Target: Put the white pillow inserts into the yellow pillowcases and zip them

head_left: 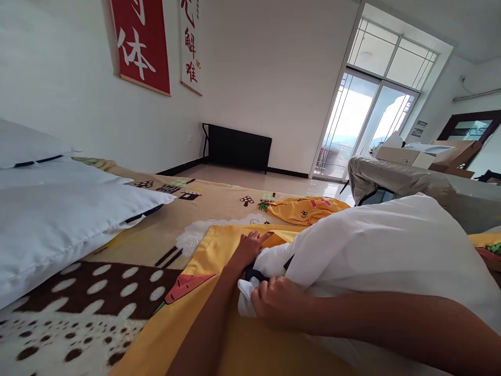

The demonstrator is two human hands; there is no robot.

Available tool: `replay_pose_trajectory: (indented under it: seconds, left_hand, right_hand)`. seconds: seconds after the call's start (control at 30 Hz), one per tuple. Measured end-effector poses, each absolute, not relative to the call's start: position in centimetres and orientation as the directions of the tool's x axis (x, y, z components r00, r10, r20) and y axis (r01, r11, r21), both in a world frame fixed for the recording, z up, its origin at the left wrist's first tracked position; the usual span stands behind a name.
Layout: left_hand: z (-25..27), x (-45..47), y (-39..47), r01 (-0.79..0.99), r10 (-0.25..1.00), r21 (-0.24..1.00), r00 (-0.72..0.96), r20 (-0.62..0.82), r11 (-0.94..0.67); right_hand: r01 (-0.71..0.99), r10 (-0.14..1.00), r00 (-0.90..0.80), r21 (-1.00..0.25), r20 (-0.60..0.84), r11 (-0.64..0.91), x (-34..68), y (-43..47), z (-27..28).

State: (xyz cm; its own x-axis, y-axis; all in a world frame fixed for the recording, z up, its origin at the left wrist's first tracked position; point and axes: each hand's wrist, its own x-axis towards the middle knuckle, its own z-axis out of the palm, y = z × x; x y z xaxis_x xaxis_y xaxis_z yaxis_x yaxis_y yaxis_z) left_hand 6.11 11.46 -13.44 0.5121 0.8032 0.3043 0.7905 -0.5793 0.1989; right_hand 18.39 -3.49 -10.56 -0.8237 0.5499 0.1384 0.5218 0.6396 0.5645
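Observation:
A yellow pillowcase (pixel 203 261) with a printed carrot lies flat in front of me. My left hand (pixel 250 248) is at its far side, fingers curled on the lifted edge of its opening, with the index finger stretched toward the fold. A plump white pillow (pixel 371 250) lies to the right, its near end against the pillowcase opening. My right hand (pixel 279 303) is closed around the white corner of this pillow, just nearer to me than the left hand. A dark strip shows between the two hands. The left thumb is hidden.
Several white pillows (pixel 78 214) are stacked at the left on a patterned blanket (pixel 219 201). Another yellow cloth (pixel 309 209) lies crumpled beyond the pillow. A plastic-covered piece of furniture (pixel 399 172) bearing cardboard boxes (pixel 399 155) stands at the right. A black panel (pixel 238 149) leans by the far wall.

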Motion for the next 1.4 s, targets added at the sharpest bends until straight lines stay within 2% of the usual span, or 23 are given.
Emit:
replay_pose_trajectory:
  seconds: [0.3,0.57,0.87,1.0,1.13,1.4]
  left_hand:
    - [-10.4,5.9,9.4,0.661,0.758,0.382,0.495,0.424,-0.646]
    - [-9.0,7.2,8.4,0.591,0.775,0.504,0.442,0.451,-0.63]
    - [-9.3,8.8,8.0,0.627,0.828,0.552,0.321,0.459,-0.549]
    - [-9.1,9.6,7.6,0.675,0.838,0.51,0.337,0.43,-0.533]
    - [-9.4,9.2,7.7,0.791,0.88,0.422,0.292,0.374,-0.442]
    - [-10.1,5.4,5.3,0.949,0.939,0.102,0.275,0.205,-0.3]
  right_hand:
    - [0.569,0.636,-0.771,0.489,0.039,0.661,19.7,-0.7,-9.0]
    - [0.569,0.659,-0.752,0.497,-0.009,0.655,22.9,4.4,-6.1]
    - [0.706,0.742,-0.67,0.323,0.015,0.63,21.9,4.4,-9.3]
    - [0.726,0.751,-0.66,0.275,0.023,0.63,22.0,4.7,-9.5]
    - [0.748,0.761,-0.646,0.252,0.061,0.614,22.5,5.0,-8.8]
    - [0.764,0.765,-0.636,0.218,0.102,0.607,22.6,4.3,-8.9]
